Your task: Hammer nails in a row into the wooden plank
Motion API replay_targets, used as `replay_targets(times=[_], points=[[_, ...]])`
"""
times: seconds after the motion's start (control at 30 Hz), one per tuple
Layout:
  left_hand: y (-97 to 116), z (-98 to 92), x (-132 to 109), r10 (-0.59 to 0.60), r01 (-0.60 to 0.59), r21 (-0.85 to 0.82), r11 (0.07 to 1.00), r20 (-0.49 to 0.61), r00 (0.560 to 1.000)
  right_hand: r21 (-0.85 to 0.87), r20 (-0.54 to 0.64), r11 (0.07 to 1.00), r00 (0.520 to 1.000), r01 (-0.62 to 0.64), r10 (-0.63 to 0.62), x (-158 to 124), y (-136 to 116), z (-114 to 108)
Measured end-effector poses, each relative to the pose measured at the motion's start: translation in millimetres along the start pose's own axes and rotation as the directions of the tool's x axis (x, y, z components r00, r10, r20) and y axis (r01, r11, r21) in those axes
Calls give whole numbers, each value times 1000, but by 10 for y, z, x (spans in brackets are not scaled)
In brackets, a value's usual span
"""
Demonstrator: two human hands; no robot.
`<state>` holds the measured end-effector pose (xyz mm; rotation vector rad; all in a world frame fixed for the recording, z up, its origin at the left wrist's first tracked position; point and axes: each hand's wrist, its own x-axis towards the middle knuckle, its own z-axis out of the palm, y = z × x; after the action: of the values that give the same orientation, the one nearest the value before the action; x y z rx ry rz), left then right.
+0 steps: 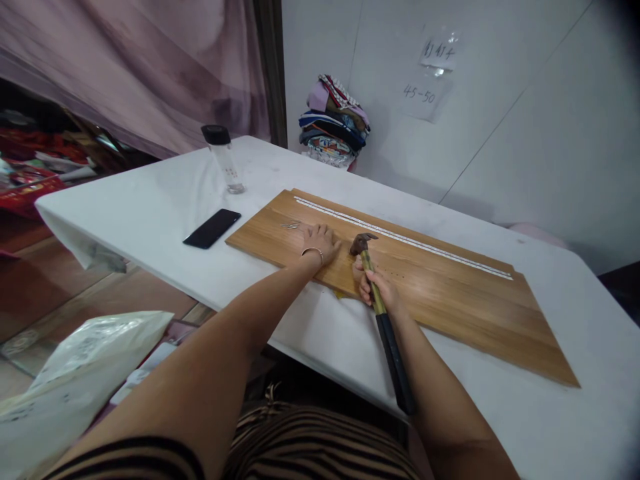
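Observation:
My right hand (380, 288) grips a claw hammer (379, 303) high on its shaft, close to the rusty head. The black lower handle points back toward my body. Under both hands lies a long wooden board (450, 300) with a white strip (400, 237) along its far side. My left hand (321, 243), a bracelet at its wrist, rests flat on the board with fingers stretched out. Just left of its fingertips lie several loose nails (290, 225). A row of small dark marks (395, 273) shows on the board right of the hammer head.
The board lies on a white-covered table (270, 160). On its left part are a black phone (213, 229) and a clear bottle (225, 160) with a black lid. Folded clothes (334, 123) are stacked by the wall. A white plastic bag (90, 367) sits below the table's near left edge.

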<state>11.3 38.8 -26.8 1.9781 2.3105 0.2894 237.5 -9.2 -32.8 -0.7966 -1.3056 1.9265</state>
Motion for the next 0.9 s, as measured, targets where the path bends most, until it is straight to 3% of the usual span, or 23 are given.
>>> replay_targets(times=[0.9], points=[[30,-84,-29,-21,21,1,1000,28,999,0,-1,999,999,43,-43,6,1,13]])
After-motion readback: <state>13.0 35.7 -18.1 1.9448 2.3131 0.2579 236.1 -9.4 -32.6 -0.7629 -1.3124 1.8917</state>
